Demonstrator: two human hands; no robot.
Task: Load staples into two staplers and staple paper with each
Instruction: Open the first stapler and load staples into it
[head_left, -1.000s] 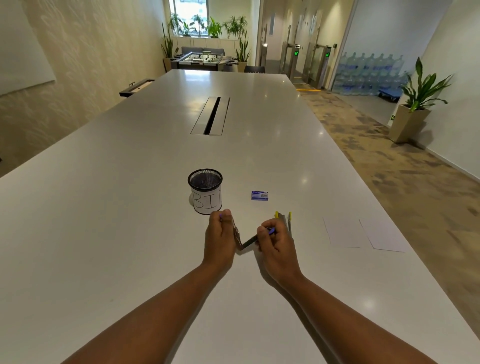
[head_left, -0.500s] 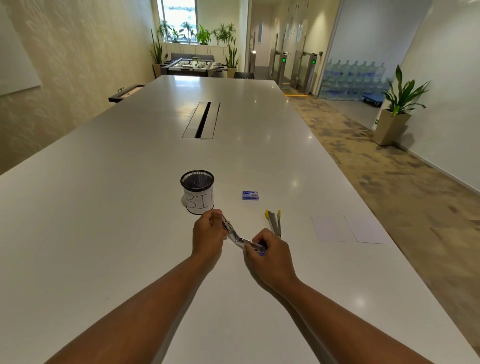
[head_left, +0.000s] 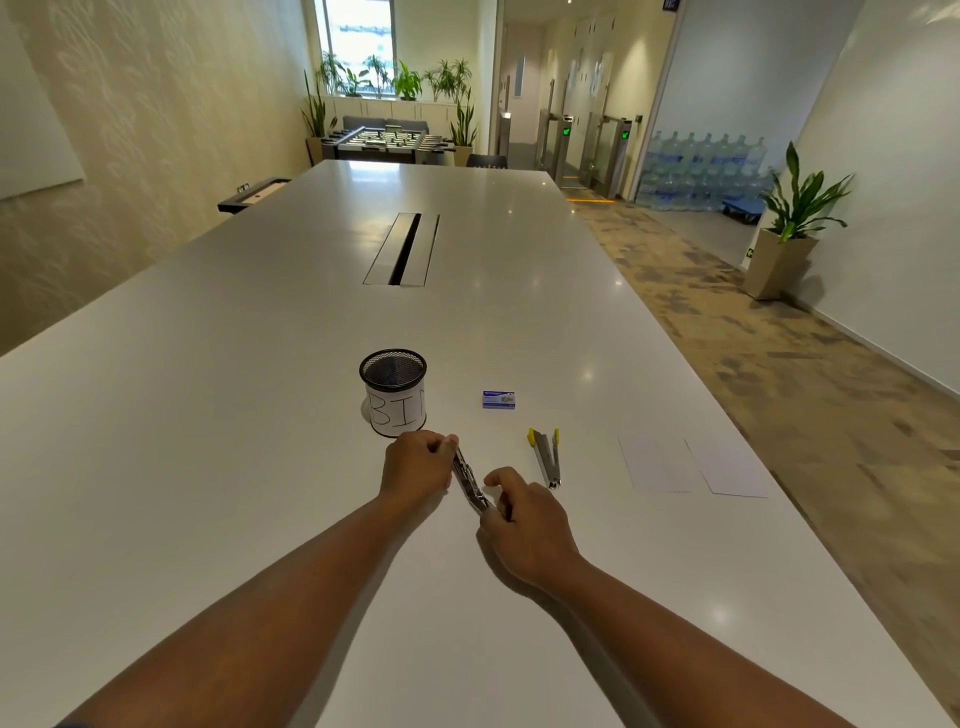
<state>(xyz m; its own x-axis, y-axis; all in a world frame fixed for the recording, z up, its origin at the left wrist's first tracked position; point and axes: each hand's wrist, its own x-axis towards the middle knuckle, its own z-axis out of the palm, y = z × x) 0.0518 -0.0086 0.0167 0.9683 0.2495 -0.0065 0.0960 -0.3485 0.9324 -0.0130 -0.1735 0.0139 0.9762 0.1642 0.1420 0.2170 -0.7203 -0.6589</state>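
Both hands grasp one metal stapler (head_left: 470, 480), which lies flat on the table (head_left: 208, 415) near the person's edge. The left hand (head_left: 418, 465) curls round its far end and the right hand (head_left: 524, 525) pinches its near end, probably to steady the opened body so the staple channel stays exposed for loading; whether staples sit in it is too small to tell.

Just beyond the left hand stands a mesh cup (head_left: 394, 392) with a paper label reading "BIN". To its right lies the small blue staple box (head_left: 498, 400), within easy reach for a refill. The second stapler (head_left: 546, 457), with yellow tips, lies apart to the right of the hands. Two paper sheets (head_left: 691, 467) rest side by side toward the table's right edge, likely waiting for the stapling step.
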